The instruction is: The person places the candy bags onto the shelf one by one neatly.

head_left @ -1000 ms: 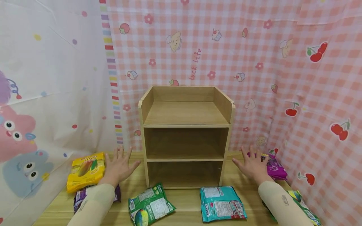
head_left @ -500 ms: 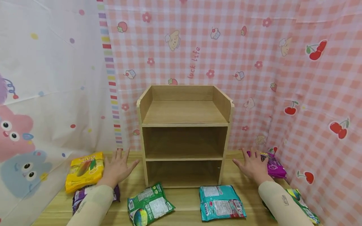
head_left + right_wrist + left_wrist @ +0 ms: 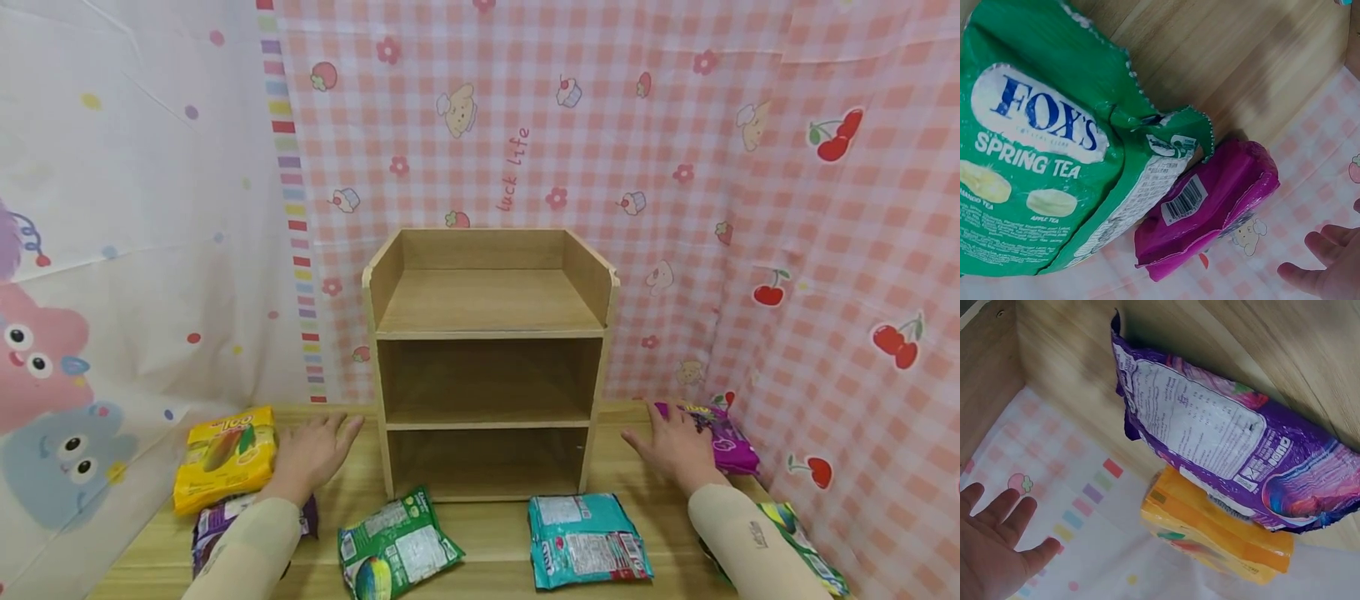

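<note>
My left hand (image 3: 309,457), fingers spread and holding nothing, is over the table beside a yellow candy bag (image 3: 227,460) with a mango picture. A purple candy bag (image 3: 1204,425) lies in front of the yellow one, partly hidden by my left forearm in the head view. On the other side, my right hand (image 3: 675,446) is also bare, its fingers relaxed near a magenta candy bag (image 3: 731,442). Under my right forearm is a green Fox's Spring Tea bag (image 3: 1047,144). Between my arms lie another green bag (image 3: 401,546) and a teal bag (image 3: 590,540).
A wooden shelf unit (image 3: 491,333) with an open top tray and two compartments stands in the middle of the wooden table (image 3: 487,575). Printed cloth hangs behind it and along both sides, pink-checked curtain (image 3: 517,108) at the back and white curtain (image 3: 172,208) at the left.
Both hands have lowered slightly, and their fingers are less upright than before. The head view has shifted a little. The bags and shelf have stayed where they were.
</note>
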`<state>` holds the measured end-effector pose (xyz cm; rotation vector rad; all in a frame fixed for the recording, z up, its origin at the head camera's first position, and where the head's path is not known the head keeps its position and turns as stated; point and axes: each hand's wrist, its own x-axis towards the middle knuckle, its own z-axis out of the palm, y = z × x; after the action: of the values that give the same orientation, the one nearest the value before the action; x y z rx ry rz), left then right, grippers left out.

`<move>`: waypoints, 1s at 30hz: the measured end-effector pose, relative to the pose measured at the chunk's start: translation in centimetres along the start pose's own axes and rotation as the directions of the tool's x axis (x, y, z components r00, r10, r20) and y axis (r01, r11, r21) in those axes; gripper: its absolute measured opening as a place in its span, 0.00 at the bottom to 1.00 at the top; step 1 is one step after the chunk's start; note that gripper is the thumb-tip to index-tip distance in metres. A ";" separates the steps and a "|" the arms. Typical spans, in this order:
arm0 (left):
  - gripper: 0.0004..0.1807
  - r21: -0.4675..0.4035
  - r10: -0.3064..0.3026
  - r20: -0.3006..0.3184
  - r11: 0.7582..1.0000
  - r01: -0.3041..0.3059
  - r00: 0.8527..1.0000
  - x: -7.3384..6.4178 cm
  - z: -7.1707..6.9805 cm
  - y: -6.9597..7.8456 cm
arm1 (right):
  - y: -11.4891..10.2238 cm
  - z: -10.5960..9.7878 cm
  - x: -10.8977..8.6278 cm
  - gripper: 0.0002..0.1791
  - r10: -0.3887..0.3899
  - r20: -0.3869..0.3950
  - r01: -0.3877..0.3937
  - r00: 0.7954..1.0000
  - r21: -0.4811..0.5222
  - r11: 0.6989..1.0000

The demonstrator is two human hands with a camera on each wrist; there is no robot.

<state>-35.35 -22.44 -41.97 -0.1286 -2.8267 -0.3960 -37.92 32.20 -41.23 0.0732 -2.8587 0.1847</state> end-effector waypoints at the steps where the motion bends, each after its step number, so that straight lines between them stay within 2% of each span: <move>1: 0.46 -0.010 -0.001 0.001 1.000 0.001 1.000 0.0 -0.1 0.0 | 0.0 -0.1 -0.1 0.51 0.004 0.004 -0.004 1.000 0.003 1.000; 7: 0.46 -0.064 -0.001 -0.005 0.998 0.001 1.000 -0.1 -0.6 0.6 | 0.4 -0.2 -0.3 0.51 0.001 0.010 -0.001 1.000 -0.018 1.000; 15: 0.47 -0.090 -0.013 -0.013 0.996 0.012 1.000 0.0 -0.8 0.9 | 0.9 -0.1 -0.2 0.52 -0.014 0.013 0.015 1.000 -0.060 0.998; 20: 0.47 -0.118 -0.021 -0.042 0.993 0.016 0.999 0.0 -1.0 1.1 | 1.0 -0.1 -0.3 0.49 -0.016 0.007 0.017 1.000 -0.060 0.998; 24: 0.46 -0.141 -0.004 -0.066 0.990 -0.005 0.998 0.1 -1.2 1.5 | 1.2 -0.1 -0.3 0.47 -0.012 0.001 0.012 1.000 -0.052 0.999; 30: 0.45 -0.116 0.027 -0.077 0.993 -0.036 0.997 0.3 -1.5 2.4 | 1.6 -0.1 -0.4 0.48 0.004 0.005 -0.003 1.000 -0.044 0.999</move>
<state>-34.97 -20.57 -39.88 -0.1787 -2.7235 -0.5483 -37.65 33.78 -41.43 0.0598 -2.8664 0.1218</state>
